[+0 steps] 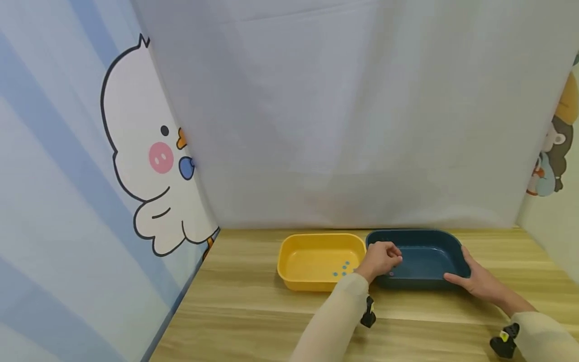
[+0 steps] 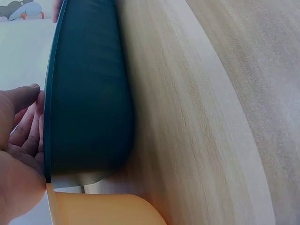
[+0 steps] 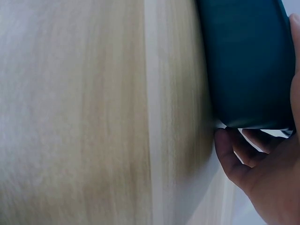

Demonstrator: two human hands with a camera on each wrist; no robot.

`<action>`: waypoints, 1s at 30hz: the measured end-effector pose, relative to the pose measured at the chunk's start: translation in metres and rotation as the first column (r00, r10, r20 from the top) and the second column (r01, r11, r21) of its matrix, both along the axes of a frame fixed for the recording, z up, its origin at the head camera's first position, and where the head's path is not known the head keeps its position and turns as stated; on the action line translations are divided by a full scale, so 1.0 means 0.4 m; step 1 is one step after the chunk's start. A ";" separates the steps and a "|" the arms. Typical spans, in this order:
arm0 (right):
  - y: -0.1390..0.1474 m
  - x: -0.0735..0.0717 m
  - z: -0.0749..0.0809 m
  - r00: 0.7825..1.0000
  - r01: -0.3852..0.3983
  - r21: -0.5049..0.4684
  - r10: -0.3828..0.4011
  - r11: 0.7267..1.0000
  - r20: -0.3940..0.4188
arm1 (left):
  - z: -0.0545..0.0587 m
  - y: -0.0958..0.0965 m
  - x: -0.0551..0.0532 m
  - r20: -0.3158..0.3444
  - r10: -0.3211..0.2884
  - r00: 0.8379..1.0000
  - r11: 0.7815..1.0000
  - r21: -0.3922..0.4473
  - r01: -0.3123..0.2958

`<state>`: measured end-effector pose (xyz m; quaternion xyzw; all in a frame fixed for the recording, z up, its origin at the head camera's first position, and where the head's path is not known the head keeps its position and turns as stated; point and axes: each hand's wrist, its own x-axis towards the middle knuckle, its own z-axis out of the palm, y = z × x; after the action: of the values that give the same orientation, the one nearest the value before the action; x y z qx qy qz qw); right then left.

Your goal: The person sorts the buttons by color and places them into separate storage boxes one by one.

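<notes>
A dark teal tray (image 1: 420, 284) stands on the wooden table, with a small pinkish disc (image 1: 391, 274) near its front left inside. My left hand (image 1: 382, 257) is over this tray's left end, thumb and fingertips drawn close together. In the left wrist view the thumb (image 2: 26, 96) shows above the curled fingers, beside the tray's rim; I cannot tell whether something small is between them. My right hand (image 1: 481, 281) grips the tray's right end, thumb at the front corner, fingers (image 3: 241, 147) against the outer end wall.
Left of the teal tray, close against it, is a yellow tray (image 1: 312, 285) with several small blue discs (image 1: 344, 267) on its floor. A pale curtain (image 1: 316, 125) hangs behind the wooden table (image 1: 244, 322). A printed cartoon wall (image 1: 149, 151) borders the left side.
</notes>
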<state>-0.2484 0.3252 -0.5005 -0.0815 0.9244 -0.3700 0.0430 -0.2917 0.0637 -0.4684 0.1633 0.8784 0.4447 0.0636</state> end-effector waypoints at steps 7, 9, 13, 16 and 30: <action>0.043 0.028 -0.004 1.000 0.025 0.055 -0.026 0.998 0.007 | -0.003 0.042 0.003 -0.030 -0.034 0.999 0.997 -0.063 0.033; 0.046 0.034 -0.005 1.000 0.029 0.065 -0.029 0.997 0.010 | 0.000 0.035 0.008 -0.029 -0.057 0.998 0.997 -0.053 0.056; 0.036 0.038 -0.005 0.999 0.025 0.055 -0.026 0.998 0.019 | 0.023 -0.012 0.029 -0.006 -0.126 0.992 0.992 -0.024 0.126; 0.019 0.034 -0.004 1.000 0.003 0.015 -0.004 1.000 0.022 | 0.040 -0.075 0.048 0.012 -0.163 0.987 0.986 -0.027 0.163; 0.004 0.037 -0.013 1.000 0.000 -0.022 0.000 1.000 -0.001 | 0.022 -0.360 0.162 0.064 -0.154 0.986 0.988 0.017 0.154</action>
<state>-0.2335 0.3266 -0.5058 -0.0820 0.9203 -0.3803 0.0416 -0.2270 -0.0805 -0.4597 0.2164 0.8578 0.4490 0.1256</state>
